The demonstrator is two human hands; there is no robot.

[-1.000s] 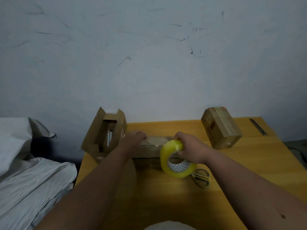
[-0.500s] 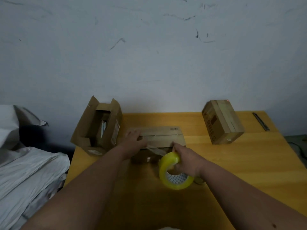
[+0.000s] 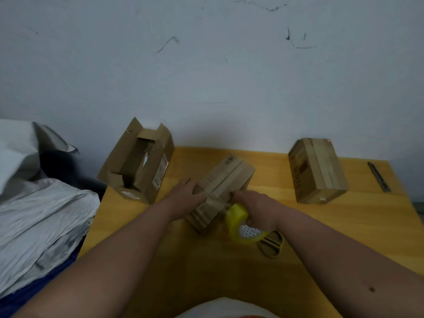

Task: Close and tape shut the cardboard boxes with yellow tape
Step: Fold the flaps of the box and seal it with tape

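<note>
A closed cardboard box (image 3: 226, 182) lies at an angle in the middle of the wooden table (image 3: 229, 260), with a strip of tape along its top seam. My left hand (image 3: 184, 195) rests flat against its left side. My right hand (image 3: 258, 208) grips a yellow tape roll (image 3: 238, 222) at the box's near right corner. An open box (image 3: 140, 162) with its flaps up stands at the table's left edge. A taped box (image 3: 317, 171) stands at the right.
Yellow-handled scissors (image 3: 271, 245) lie just right of the tape roll. A thin dark cutter (image 3: 378, 176) lies near the far right edge. Grey crumpled bags (image 3: 39, 216) are piled left of the table. A scuffed wall (image 3: 206, 76) stands behind.
The middle box has turned from lying crosswise to lying diagonally. My right hand with the roll has come down to its near right corner. The camera has tilted down.
</note>
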